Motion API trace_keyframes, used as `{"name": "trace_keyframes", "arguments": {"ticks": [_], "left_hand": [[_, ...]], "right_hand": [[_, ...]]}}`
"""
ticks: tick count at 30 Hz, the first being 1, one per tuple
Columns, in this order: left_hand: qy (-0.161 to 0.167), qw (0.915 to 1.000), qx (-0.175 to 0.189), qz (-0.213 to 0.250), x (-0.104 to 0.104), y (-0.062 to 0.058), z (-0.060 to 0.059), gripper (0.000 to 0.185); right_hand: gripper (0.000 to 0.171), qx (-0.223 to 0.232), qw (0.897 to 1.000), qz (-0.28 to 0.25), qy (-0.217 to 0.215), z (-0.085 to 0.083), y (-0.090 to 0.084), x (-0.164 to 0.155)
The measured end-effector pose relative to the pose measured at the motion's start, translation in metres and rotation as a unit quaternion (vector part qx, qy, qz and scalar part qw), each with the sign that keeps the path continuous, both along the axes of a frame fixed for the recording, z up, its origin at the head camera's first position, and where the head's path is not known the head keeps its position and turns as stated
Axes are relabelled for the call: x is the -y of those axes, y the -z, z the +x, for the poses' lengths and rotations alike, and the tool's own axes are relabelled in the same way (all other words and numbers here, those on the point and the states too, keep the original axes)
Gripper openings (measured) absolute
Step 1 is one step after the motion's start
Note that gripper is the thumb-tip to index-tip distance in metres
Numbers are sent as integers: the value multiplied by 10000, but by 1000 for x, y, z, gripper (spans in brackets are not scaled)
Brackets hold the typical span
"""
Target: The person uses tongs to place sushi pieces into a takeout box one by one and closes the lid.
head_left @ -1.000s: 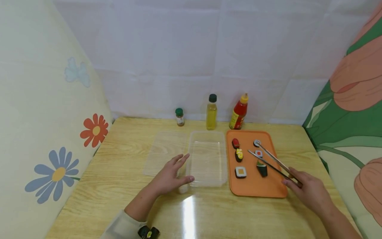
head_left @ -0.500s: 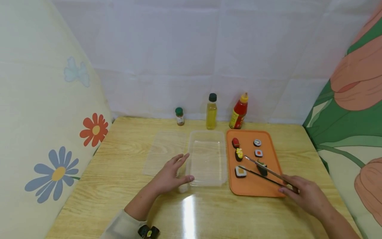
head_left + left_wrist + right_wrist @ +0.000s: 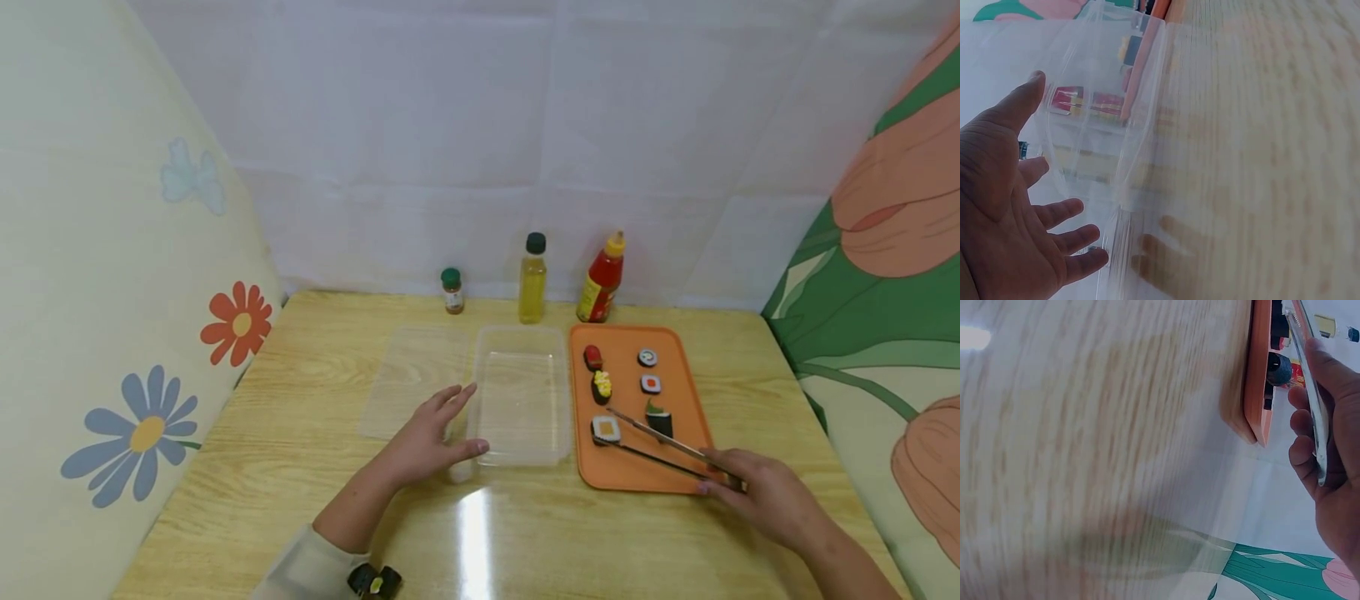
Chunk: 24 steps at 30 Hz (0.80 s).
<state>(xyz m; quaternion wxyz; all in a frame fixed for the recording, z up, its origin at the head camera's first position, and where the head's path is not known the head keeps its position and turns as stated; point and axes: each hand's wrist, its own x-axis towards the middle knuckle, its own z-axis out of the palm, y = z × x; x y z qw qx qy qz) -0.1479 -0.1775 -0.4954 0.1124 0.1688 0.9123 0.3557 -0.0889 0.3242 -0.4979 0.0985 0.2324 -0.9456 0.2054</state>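
The tongs (image 3: 1318, 415) are gripped in the curled fingers of the right hand (image 3: 772, 500), their tips parted on either side of the square roll (image 3: 606, 427) on the orange tray (image 3: 630, 475); whether the roll is touched cannot be told. The hand roll (image 3: 659, 422) is seen just beside the tongs, with the yellow-topped sushi (image 3: 602, 387) farther back. The left hand (image 3: 427, 446) is held with fingers spread and nothing grasped, at the left side of the clear box (image 3: 519, 408); contact with its rim cannot be made out.
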Motion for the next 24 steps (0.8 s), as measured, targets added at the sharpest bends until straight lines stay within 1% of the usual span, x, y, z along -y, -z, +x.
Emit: {"name": "trace_keyframes", "arguments": {"ticks": [5, 10, 15, 21, 24], "left_hand": [[-5, 10000, -6, -19, 0, 1, -1, 91], [-5, 10000, -55, -29, 0, 2, -2, 92], [-4, 9999, -102, -3, 0, 2, -2, 92], [-8, 9999, -87, 64, 0, 2, -2, 90], [-19, 9999, -57, 83, 0, 0, -1, 90]], "right_hand": [[43, 65, 9996, 258, 92, -1, 1, 0], [43, 60, 9994, 340, 94, -2, 1, 0], [43, -104, 9994, 316, 53, -2, 0, -1], [42, -167, 9992, 367, -4, -3, 1, -1], [43, -331, 9986, 416, -38, -3, 1, -1]]}}
